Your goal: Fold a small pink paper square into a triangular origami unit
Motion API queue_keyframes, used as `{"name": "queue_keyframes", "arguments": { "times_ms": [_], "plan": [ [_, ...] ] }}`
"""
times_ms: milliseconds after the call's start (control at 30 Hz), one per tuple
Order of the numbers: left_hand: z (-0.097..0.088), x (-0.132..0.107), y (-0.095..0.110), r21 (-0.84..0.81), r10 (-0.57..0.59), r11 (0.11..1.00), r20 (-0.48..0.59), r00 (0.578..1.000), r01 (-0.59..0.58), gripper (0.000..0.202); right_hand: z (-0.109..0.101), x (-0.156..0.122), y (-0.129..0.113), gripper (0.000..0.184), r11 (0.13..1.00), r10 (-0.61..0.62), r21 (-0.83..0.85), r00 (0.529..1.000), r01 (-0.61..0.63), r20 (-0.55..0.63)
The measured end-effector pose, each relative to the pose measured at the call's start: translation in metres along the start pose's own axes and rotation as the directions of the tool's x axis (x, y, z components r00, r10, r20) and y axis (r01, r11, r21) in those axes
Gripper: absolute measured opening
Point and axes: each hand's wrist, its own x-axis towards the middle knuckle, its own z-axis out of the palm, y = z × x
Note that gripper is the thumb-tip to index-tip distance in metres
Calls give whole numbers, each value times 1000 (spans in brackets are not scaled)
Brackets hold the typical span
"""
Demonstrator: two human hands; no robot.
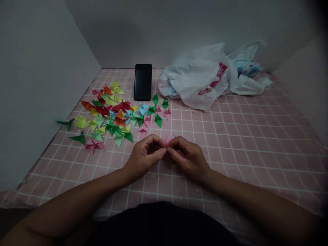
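Observation:
My left hand (145, 155) and my right hand (188, 157) meet at the middle of the pink checked cloth (243, 136). Both pinch a small pink folded paper (169, 139), whose tip sticks up between the fingertips; most of it is hidden by the fingers. A heap of folded paper pieces (112, 114) in red, green, yellow, orange, blue and pink lies spread out to the left, just beyond my left hand.
A black phone (142, 82) lies face up at the back, screen dark. A crumpled white plastic bag (205, 78) with red print sits at the back right, with another bag behind it. Grey walls (38, 85) close in the left, back and right sides.

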Motion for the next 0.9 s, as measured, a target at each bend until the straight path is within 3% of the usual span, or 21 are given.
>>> {"name": "queue_keyframes", "arguments": {
  "times_ms": [567, 900],
  "plan": [
    [2, 1, 2, 30, -61, 998, -51, 997, 63, 17, 0, 0, 0, 14, 942, 201, 257, 976, -215, 80],
    [4, -1, 5, 188, -58, 980, -80, 995, 72, 12, 1, 2, -2, 14, 971, 171, 156, 981, -183, 88]
  ]
}}
